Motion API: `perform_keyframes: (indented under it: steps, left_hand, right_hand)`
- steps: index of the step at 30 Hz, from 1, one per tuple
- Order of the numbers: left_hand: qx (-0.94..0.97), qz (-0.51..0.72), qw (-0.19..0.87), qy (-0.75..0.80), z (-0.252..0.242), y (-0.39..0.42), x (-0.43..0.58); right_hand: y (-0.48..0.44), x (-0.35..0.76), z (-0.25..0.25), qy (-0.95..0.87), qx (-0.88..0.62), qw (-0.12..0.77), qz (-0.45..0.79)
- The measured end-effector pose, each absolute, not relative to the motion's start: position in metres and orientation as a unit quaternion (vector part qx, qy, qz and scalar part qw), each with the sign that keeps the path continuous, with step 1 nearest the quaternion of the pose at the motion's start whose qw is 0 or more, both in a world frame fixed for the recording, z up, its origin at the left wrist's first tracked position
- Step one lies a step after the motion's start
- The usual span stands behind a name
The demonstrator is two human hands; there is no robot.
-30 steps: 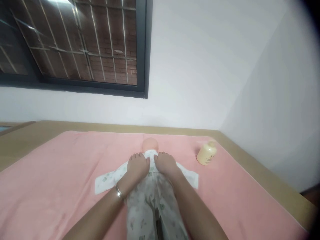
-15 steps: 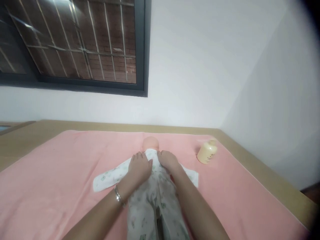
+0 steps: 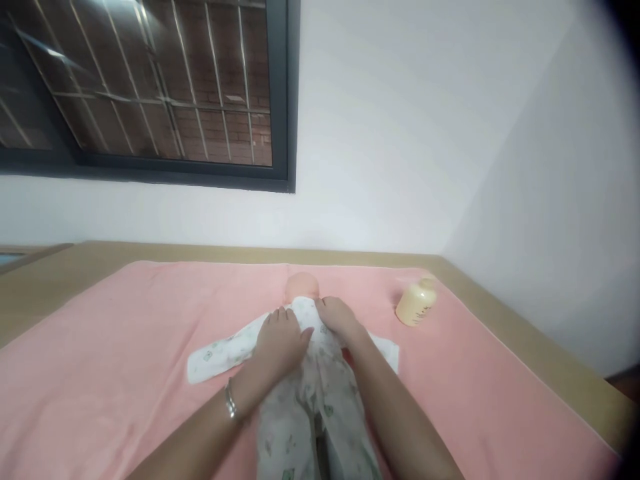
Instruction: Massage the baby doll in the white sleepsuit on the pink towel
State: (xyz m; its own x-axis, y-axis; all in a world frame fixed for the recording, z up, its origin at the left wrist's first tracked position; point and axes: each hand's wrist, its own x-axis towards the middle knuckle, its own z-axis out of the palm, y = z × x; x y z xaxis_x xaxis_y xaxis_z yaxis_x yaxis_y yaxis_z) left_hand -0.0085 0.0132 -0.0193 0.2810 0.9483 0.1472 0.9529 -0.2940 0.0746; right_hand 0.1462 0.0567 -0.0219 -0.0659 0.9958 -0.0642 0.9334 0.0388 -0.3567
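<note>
A baby doll [image 3: 302, 285] lies on its back, its bare head showing beyond the collar. Over its body is a white baby romper [image 3: 320, 387] with small green prints, sleeves out to both sides and legs toward me. My left hand [image 3: 281, 339] rests palm down on the chest's left side, fingers laid flat and thumb out across the cloth. At the collar's right side, my right hand [image 3: 340, 319] has its fingers closed on the romper's edge. The doll's arms and legs are hidden.
A pink cloth [image 3: 115, 320] covers most of the wooden tabletop [image 3: 150, 252]. To the right stands a pale yellow bottle [image 3: 416, 304]. Behind are a white wall [image 3: 380, 133] and a dark-framed, barred window [image 3: 287, 100].
My left hand has slid slightly down the chest toward me, with its thumb reaching farther right. My right hand stays at the collar, almost unmoved.
</note>
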Motion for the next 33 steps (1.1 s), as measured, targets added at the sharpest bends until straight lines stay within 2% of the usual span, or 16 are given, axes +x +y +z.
perform_keyframes:
  steps: [3, 6, 9, 11, 14, 16, 18, 22, 24, 26, 29, 33]
  left_hand:
    - [-0.792, -0.102, 0.001, -0.602, -0.02, 0.017, -0.008]
    - [-0.762, -0.115, -0.093, -0.631, -0.017, 0.038, -0.018]
    - [-0.737, -0.113, -0.168, -0.645, -0.013, 0.051, -0.027]
    - [-0.738, -0.102, -0.135, -0.654, -0.012, 0.045, -0.027]
    - [-0.778, -0.085, -0.017, -0.622, -0.014, 0.022, -0.018]
    - [-0.804, -0.089, 0.034, -0.587, -0.016, 0.008, -0.011]
    - [-0.81, -0.097, 0.043, -0.577, -0.017, 0.006, -0.009]
    - [-0.786, -0.132, -0.059, -0.602, -0.02, 0.036, -0.02]
    - [-0.763, -0.143, -0.137, -0.616, -0.021, 0.052, -0.028]
    - [-0.745, -0.128, -0.17, -0.632, -0.021, 0.059, -0.033]
    - [-0.756, -0.081, -0.084, -0.644, -0.021, 0.045, -0.03]
    - [-0.84, -0.046, 0.062, -0.538, -0.024, 0.004, -0.013]
  right_hand:
    - [0.039, 0.14, -0.018, -0.733, -0.667, 0.086, 0.099]
    - [0.023, 0.131, -0.015, -0.76, -0.643, 0.084, 0.041]
    - [0.028, 0.128, -0.015, -0.74, -0.661, 0.101, 0.077]
    - [0.04, 0.131, -0.016, -0.704, -0.691, 0.105, 0.122]
    - [0.054, 0.138, -0.018, -0.668, -0.719, 0.091, 0.172]
    - [0.052, 0.14, -0.017, -0.675, -0.716, 0.074, 0.162]
    - [0.04, 0.14, -0.014, -0.721, -0.684, 0.056, 0.094]
    - [0.012, 0.133, -0.008, -0.811, -0.584, 0.038, -0.017]
    - [0.009, 0.13, -0.008, -0.82, -0.572, 0.03, -0.022]
    - [0.016, 0.129, -0.011, -0.805, -0.593, 0.035, -0.006]
    - [0.038, 0.132, -0.017, -0.751, -0.654, 0.064, 0.068]
    - [0.056, 0.138, -0.019, -0.715, -0.681, 0.07, 0.141]
